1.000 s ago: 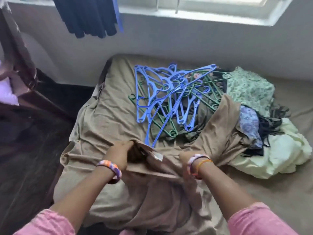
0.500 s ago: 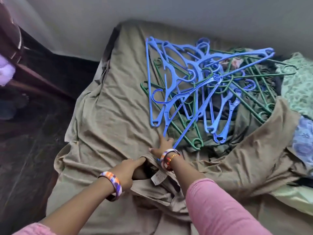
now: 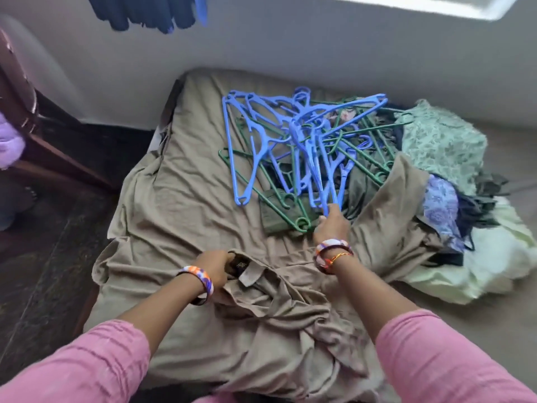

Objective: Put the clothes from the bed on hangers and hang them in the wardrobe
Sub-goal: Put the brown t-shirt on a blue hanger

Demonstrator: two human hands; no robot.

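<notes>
A tan garment [image 3: 270, 309] lies spread across the near part of the bed [image 3: 186, 175]. My left hand [image 3: 216, 264] grips its collar beside the label. A tangled heap of blue and green hangers [image 3: 302, 146] sits in the middle of the bed. My right hand [image 3: 331, 225] grips the near end of one blue hanger [image 3: 312, 158] at the front of that heap. More clothes [image 3: 444, 175], green patterned, blue floral, dark and pale yellow-green, are piled on the right.
A dark floor [image 3: 43, 257] runs along the bed's left side. Dark wooden furniture [image 3: 20, 91] with a purple cloth [image 3: 8, 141] stands at far left. A dark blue garment [image 3: 145, 10] hangs against the wall above. A bright window ledge [image 3: 406, 4] is at top right.
My right hand let go of the tan garment, reached forward into the hanger heap and took hold of a blue hanger. My left hand kept its grip on the collar.
</notes>
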